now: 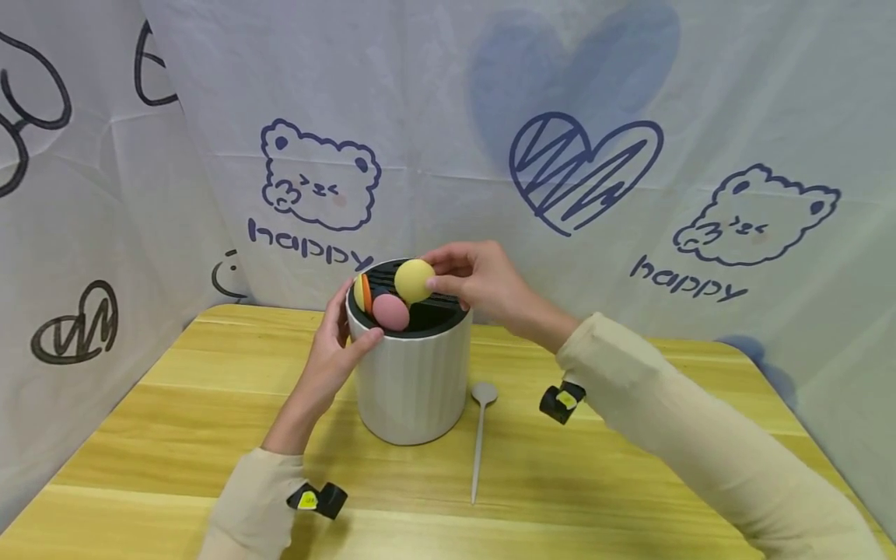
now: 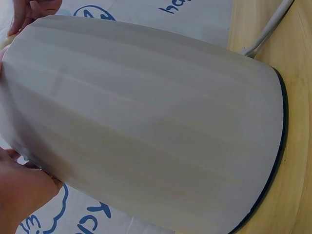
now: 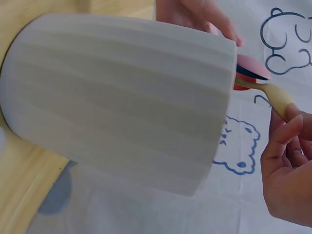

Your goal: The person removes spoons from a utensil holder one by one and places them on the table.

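A white ribbed utensil holder (image 1: pixel 413 389) with a dark inner rim stands upright on the table. My left hand (image 1: pixel 329 346) grips its left side near the top, thumb at the front rim; in the left wrist view the holder's wall (image 2: pixel 146 117) fills most of the picture. Over the opening, my right hand (image 1: pixel 483 278) pinches a yellow spoon (image 1: pixel 414 281) by its bowl end. The right wrist view shows that spoon's handle (image 3: pixel 251 85) running down into the holder, its lower part hidden. A pink spoon (image 1: pixel 390 312) and an orange spoon (image 1: pixel 367 293) lean at the left inside.
A pale long-handled spoon (image 1: pixel 479 435) lies on the wooden table (image 1: pixel 595 482) just right of the holder. Behind the table hangs a white cloth (image 1: pixel 434 117) printed with bears and hearts. Another cloth (image 1: pixel 91 194) closes the left side.
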### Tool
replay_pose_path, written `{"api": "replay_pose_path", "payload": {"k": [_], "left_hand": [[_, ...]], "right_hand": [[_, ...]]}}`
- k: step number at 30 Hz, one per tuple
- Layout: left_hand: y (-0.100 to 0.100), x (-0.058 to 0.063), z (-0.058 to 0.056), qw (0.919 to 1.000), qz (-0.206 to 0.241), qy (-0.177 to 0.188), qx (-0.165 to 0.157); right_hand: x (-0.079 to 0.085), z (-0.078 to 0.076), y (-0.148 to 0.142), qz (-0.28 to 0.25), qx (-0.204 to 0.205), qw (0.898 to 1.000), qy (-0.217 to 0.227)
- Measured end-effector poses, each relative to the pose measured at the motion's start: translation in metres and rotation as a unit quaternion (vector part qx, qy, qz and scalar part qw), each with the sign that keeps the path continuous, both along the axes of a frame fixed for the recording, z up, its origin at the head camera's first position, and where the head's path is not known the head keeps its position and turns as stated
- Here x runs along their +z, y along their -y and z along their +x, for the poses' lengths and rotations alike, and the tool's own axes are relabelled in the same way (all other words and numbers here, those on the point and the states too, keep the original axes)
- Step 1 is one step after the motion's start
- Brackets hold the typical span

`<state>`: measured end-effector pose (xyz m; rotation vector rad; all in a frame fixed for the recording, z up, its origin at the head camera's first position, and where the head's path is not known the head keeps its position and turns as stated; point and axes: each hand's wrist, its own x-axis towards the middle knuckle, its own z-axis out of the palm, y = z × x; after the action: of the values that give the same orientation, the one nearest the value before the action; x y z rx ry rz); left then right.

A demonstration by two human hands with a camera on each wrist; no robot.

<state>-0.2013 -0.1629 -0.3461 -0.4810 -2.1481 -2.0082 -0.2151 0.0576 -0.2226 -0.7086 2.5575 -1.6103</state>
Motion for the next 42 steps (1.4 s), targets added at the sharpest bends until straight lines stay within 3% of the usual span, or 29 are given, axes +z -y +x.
{"api": "replay_pose_path", "payload": {"k": [14,28,36,42], "left_hand": [[0.000,-0.002,0.000,0.9999,0.007,-0.007,-0.004],[-0.001,-0.001,-0.001,1.0000,0.003,-0.003,-0.003],[0.000,-0.001,-0.002,1.0000,-0.003,-0.002,-0.003],[0.001,0.000,-0.002,1.0000,-0.004,-0.003,0.000]], "right_hand": [[0.043,-0.001,-0.017,-0.033,-0.010,0.996,-0.081],[0.070,0.002,-0.029,-0.070,-0.038,0.993,-0.090],[0.090,0.010,-0.033,-0.099,-0.029,0.986,-0.133],[0.094,0.010,-0.035,-0.131,-0.011,0.983,-0.131]]}}
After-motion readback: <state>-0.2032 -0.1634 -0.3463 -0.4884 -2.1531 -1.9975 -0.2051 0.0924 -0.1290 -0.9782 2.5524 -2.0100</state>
